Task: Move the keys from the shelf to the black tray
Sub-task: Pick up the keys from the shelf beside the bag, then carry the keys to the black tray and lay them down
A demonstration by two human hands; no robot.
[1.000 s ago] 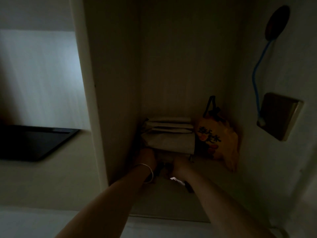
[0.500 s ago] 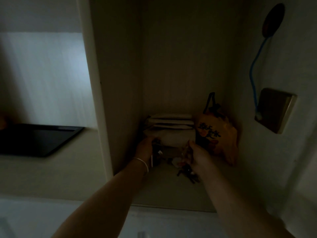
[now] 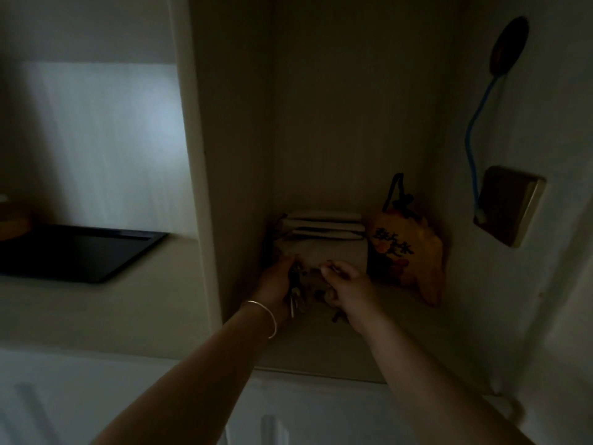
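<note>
The fingers point(image 3: 290, 263) of the left hand point(image 3: 277, 284) are curled around a bunch of keys point(image 3: 296, 292), whose metal blades hang down below the palm, just above the shelf point(image 3: 324, 345). The right hand point(image 3: 345, 285) is just beside it, its fingers point(image 3: 330, 273) pinched and clenched around a second dark cluster that dangles under the palm; the light is too dim to tell whether that is more keys or a fob. A thin bangle point(image 3: 266, 316) circles the left wrist. Right behind both sets of fingers stands a pale folded bundle point(image 3: 333, 255), with a stack of flat white folded items point(image 3: 324, 224) behind it. To the right of the right-hand fingers leans an orange bag point(image 3: 407, 252) with dark handles and dark printed characters, too blurred to read. Farther right, on the wall, a blue cord point(image 3: 473, 136) runs from a dark oval object point(image 3: 508, 46) down to a square wall plate point(image 3: 508, 205). Well away to the left of the left-hand fingers, past the shelf's side panel, the black tray point(image 3: 77, 252) lies on the counter point(image 3: 106, 313).
</note>
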